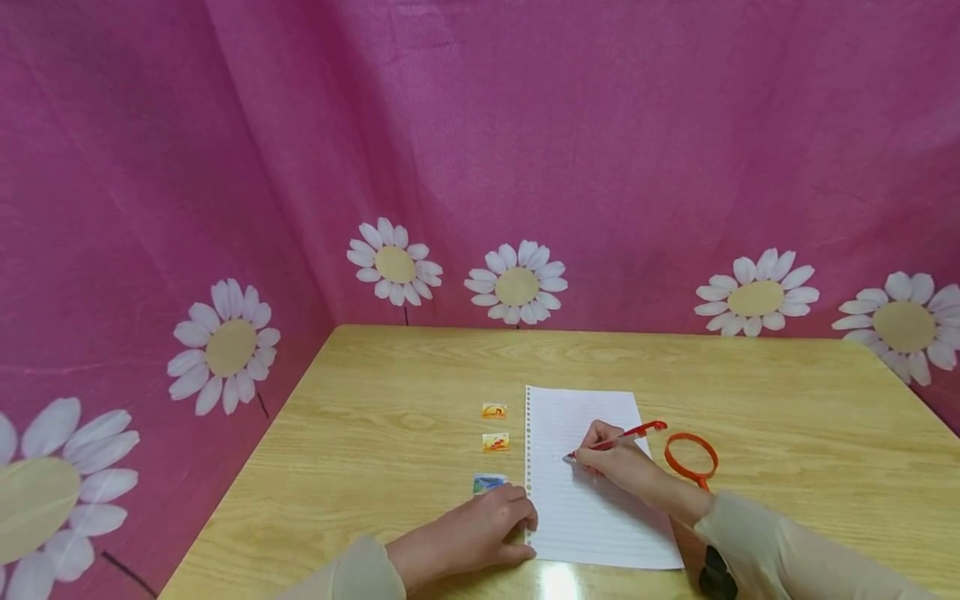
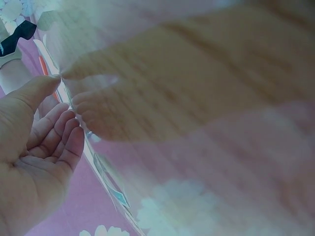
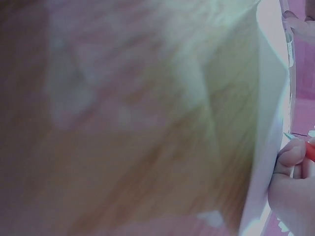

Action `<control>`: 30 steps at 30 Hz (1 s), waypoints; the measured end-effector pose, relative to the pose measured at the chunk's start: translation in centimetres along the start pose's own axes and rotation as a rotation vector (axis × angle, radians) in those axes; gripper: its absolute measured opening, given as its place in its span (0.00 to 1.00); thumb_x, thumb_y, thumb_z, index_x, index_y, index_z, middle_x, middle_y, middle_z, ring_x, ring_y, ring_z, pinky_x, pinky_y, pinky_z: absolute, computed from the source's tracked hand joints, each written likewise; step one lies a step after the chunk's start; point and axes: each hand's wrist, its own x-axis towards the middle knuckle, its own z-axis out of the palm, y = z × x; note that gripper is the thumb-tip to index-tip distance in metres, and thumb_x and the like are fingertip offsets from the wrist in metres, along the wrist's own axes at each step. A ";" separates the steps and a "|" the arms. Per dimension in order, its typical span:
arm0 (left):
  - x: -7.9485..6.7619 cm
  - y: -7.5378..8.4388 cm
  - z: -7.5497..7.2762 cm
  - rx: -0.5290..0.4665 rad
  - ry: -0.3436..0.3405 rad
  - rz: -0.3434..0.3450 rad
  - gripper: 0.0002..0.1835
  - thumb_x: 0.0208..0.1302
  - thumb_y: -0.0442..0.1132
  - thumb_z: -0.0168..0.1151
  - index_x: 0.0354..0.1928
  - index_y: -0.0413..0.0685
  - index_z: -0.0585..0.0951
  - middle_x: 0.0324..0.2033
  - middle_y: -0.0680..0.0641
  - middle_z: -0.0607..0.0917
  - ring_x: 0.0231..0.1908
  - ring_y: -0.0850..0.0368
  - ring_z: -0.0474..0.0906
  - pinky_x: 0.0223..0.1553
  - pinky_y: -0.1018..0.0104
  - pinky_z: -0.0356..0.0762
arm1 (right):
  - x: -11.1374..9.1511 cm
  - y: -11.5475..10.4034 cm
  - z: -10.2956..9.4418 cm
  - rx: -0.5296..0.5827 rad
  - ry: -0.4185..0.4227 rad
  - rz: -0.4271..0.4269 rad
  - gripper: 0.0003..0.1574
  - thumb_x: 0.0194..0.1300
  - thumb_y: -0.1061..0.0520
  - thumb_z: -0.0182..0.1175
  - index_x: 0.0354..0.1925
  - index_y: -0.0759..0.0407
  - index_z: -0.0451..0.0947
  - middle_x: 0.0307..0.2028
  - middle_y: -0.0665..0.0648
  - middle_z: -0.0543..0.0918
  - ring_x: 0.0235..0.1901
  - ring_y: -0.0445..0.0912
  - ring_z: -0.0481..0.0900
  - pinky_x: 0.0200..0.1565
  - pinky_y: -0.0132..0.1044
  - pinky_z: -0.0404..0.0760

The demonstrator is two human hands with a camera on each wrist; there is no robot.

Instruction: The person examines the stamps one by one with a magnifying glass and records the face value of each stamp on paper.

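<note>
A lined sheet of paper [image 1: 592,525] with a punched left margin lies on the table. My right hand [image 1: 618,458] pinches a red pen [image 1: 641,430], its tip touching the sheet near faint marks. In the right wrist view, the right hand [image 3: 293,182] appears at the right edge with part of the pen [image 3: 309,151]. My left hand [image 1: 480,529] rests at the sheet's lower left edge, fingers loosely bent and gripping nothing; the left wrist view shows the hand [image 2: 44,147] from the thumb side. Just beyond it is a blue-green stamp-like card [image 1: 489,482], partly covered by the fingers.
Two small orange-yellow cards [image 1: 494,411] lie in a column left of the sheet. A red-orange magnifying glass [image 1: 691,457] lies to the right, its handle partly hidden by the right forearm. Behind the wooden table [image 1: 390,400] hangs a pink curtain [image 1: 562,150] with white flowers.
</note>
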 end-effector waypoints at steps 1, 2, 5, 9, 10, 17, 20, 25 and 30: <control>0.0 0.0 0.0 0.000 -0.002 -0.002 0.10 0.63 0.47 0.67 0.40 0.50 0.80 0.35 0.57 0.77 0.35 0.71 0.65 0.39 0.84 0.66 | 0.0 0.0 0.0 -0.005 -0.001 -0.004 0.09 0.56 0.62 0.60 0.29 0.61 0.67 0.19 0.48 0.72 0.21 0.38 0.67 0.25 0.26 0.65; 0.0 0.0 -0.1 -0.001 -0.004 -0.007 0.10 0.63 0.47 0.67 0.40 0.50 0.80 0.35 0.57 0.77 0.35 0.71 0.65 0.39 0.84 0.66 | 0.1 0.0 0.0 -0.005 0.000 -0.004 0.09 0.56 0.62 0.60 0.29 0.62 0.67 0.19 0.48 0.72 0.21 0.37 0.67 0.26 0.26 0.65; 0.1 0.0 -0.1 -0.005 -0.009 -0.015 0.10 0.63 0.47 0.67 0.40 0.50 0.80 0.35 0.57 0.76 0.35 0.71 0.64 0.38 0.84 0.66 | 0.1 0.1 0.0 0.002 -0.005 -0.019 0.09 0.57 0.62 0.60 0.30 0.63 0.67 0.19 0.47 0.72 0.21 0.37 0.67 0.25 0.26 0.65; 0.1 -0.1 0.1 -0.002 -0.003 -0.006 0.10 0.63 0.47 0.67 0.40 0.50 0.80 0.35 0.58 0.76 0.35 0.71 0.64 0.38 0.84 0.66 | 0.1 0.1 0.1 0.023 -0.002 -0.023 0.10 0.57 0.62 0.60 0.30 0.64 0.67 0.19 0.47 0.71 0.21 0.36 0.66 0.26 0.26 0.64; 0.0 -0.1 0.1 0.001 -0.001 -0.003 0.10 0.63 0.47 0.67 0.40 0.50 0.80 0.34 0.58 0.76 0.35 0.71 0.64 0.38 0.84 0.66 | 0.1 0.1 0.1 0.028 -0.001 -0.023 0.10 0.57 0.62 0.60 0.30 0.64 0.67 0.19 0.47 0.71 0.21 0.36 0.66 0.25 0.26 0.64; 0.1 -0.3 0.3 0.009 0.018 0.021 0.10 0.62 0.47 0.67 0.39 0.50 0.80 0.35 0.58 0.76 0.34 0.71 0.64 0.38 0.85 0.66 | 0.2 0.1 0.1 0.007 0.018 -0.023 0.09 0.57 0.63 0.58 0.31 0.66 0.66 0.19 0.49 0.72 0.20 0.37 0.66 0.24 0.26 0.63; 0.1 -0.3 0.2 0.011 0.016 0.018 0.10 0.62 0.47 0.67 0.39 0.50 0.80 0.35 0.58 0.76 0.35 0.72 0.64 0.38 0.85 0.66 | 0.1 -0.1 0.1 -0.005 0.027 -0.021 0.09 0.57 0.63 0.57 0.31 0.66 0.66 0.19 0.48 0.71 0.20 0.37 0.65 0.24 0.27 0.62; 0.1 0.0 0.0 0.001 -0.007 -0.013 0.11 0.63 0.48 0.67 0.40 0.51 0.80 0.36 0.58 0.76 0.35 0.71 0.64 0.39 0.84 0.67 | 0.0 -0.2 0.1 -0.030 0.030 -0.044 0.08 0.54 0.64 0.57 0.29 0.65 0.66 0.18 0.48 0.71 0.19 0.36 0.64 0.23 0.27 0.60; 0.0 0.1 0.0 0.005 -0.009 -0.021 0.11 0.63 0.48 0.67 0.40 0.51 0.80 0.36 0.58 0.76 0.35 0.71 0.64 0.39 0.84 0.67 | 0.0 -0.1 -0.1 -0.042 0.014 -0.038 0.08 0.54 0.64 0.57 0.27 0.63 0.66 0.17 0.47 0.71 0.19 0.36 0.63 0.24 0.26 0.60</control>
